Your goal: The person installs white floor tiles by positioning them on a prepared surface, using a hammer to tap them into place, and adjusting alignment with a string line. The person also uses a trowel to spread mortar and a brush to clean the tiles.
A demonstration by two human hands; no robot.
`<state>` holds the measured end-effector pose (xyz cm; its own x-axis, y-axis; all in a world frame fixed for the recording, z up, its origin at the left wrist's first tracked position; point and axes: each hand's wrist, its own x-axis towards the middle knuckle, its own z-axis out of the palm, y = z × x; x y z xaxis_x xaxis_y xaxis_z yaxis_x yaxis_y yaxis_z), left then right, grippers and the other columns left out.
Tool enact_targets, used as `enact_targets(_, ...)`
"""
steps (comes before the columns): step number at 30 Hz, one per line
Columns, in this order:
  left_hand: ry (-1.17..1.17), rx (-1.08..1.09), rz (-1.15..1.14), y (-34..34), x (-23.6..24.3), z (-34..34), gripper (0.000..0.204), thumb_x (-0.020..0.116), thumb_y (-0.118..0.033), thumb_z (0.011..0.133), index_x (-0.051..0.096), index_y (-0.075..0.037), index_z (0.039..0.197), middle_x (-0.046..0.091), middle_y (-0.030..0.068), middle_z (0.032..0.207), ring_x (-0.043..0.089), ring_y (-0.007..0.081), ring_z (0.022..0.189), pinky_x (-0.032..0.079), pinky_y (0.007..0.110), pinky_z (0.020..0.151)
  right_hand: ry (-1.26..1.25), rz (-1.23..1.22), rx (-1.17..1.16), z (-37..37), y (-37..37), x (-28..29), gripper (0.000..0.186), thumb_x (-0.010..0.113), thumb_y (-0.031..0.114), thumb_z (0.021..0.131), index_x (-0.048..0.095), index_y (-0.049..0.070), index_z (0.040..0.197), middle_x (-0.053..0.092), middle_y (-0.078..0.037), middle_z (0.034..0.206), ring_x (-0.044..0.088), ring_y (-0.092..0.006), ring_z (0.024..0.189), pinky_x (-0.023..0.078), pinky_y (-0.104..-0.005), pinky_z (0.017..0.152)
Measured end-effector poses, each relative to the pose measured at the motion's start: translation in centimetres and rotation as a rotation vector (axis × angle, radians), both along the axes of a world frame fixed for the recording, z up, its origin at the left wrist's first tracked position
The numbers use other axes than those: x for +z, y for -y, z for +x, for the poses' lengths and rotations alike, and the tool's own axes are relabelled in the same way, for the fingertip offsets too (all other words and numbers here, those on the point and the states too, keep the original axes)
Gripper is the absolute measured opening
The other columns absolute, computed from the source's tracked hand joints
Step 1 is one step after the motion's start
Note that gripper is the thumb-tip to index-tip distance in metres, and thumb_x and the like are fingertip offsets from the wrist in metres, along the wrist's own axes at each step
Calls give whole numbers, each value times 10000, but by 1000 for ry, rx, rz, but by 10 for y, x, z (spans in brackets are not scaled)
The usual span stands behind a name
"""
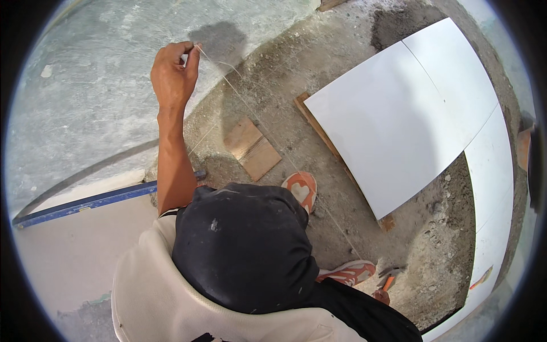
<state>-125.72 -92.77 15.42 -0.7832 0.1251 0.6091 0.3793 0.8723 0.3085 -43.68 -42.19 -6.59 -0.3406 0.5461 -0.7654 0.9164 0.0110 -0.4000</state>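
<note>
My left hand [175, 73] is raised at the upper left, its thumb and fingers pinched on a thin white string [228, 82]. The string runs diagonally down across the rough floor toward the lower right. Low at the right, my right hand [380, 295] grips the orange handle of a hammer [390, 279], whose dark head rests near the floor beside my shoe [353, 272].
Large white tiles [382, 131] cover the right side, partly on wooden supports [310, 114]. A wooden board [252, 149] lies centrally. A long blue level [85, 209] lies along a pale slab [74, 256] at left. A grey-green wall [85, 85] borders the upper left.
</note>
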Motion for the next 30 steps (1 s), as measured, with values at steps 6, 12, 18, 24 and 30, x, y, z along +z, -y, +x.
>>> enact_targets(6,290,-190,502,-17,-109,-35,115,766,-139,955,780,-30,986,780,36,929,654,85,779,520,274,674,234,12,-81,0,-2,-8,301,737,202,944,621,-6,1127,677,-148,914,693,-260,783,577,-413,696)
enact_targets(12,487,-89,510,-36,-195,-56,157,746,-182,976,794,-49,1043,770,10,914,641,49,810,509,231,737,468,370,-40,19,-1,-14,543,849,207,801,567,13,1221,665,-213,967,682,-348,889,548,-506,793)
enact_targets(18,407,-94,346,-27,-231,-61,241,732,-296,979,810,-105,1104,802,28,928,684,68,810,526,267,736,348,465,97,35,12,-9,625,833,227,785,556,-5,1295,700,-269,1031,701,-435,920,548,-522,811)
enact_targets(24,641,77,415,-27,-237,-63,234,762,-288,966,819,-111,1109,798,16,912,684,66,805,528,253,746,543,543,156,3,23,6,463,774,246,856,582,102,1252,652,-250,1023,669,-446,941,535,-559,824)
enact_targets(30,642,-19,418,-37,-225,-70,268,744,-325,979,819,-102,1107,789,5,890,694,56,833,525,228,746,371,511,228,10,23,38,376,721,242,883,503,83,1144,645,-256,923,646,-472,807,498,-569,707)
